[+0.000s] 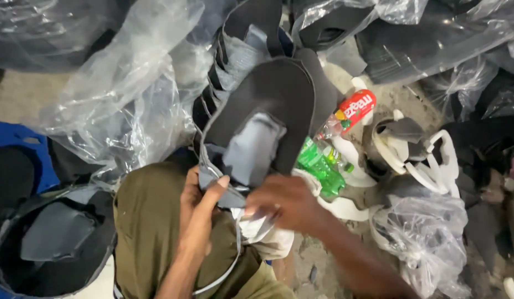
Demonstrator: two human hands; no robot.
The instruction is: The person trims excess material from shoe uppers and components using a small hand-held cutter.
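Cluttered concrete floor (24, 94) all round, heaped with clear plastic bags (129, 94) of dark cut material. Both of my hands sit low in view over my lap, olive trousers (151, 232) under them. Left hand (198, 202) is closed on the lower edge of a black foam shoe-upper piece (279, 105), thumb on top and fingers curled underneath, so it's pinching the piece. Right hand (284, 202), just right of the left, is blurred; it looks closed on the same lower edge or on the grey strip below it, but I can't tell exactly what it grips. The piece stands up and away from the hands, tongue-shaped with a rounded top, matte black outside and a paler grey lining patch (254, 147) in the middle. My read: I'm separating or trimming one layer off the stack (223, 61) of similar pieces behind it, mid-step. Next move probably needs a firm left pinch while the right peels along the edge, since the foam looks soft and floppy and would fold easily. Beyond the right hand lie a green plastic bottle (320, 166) and a clear bottle with a red label (351, 111), then white curved plastic offcuts (428, 160). Down past the left hand sits a round tub of dark cut pieces (52, 249) by a blue crate (18, 144).
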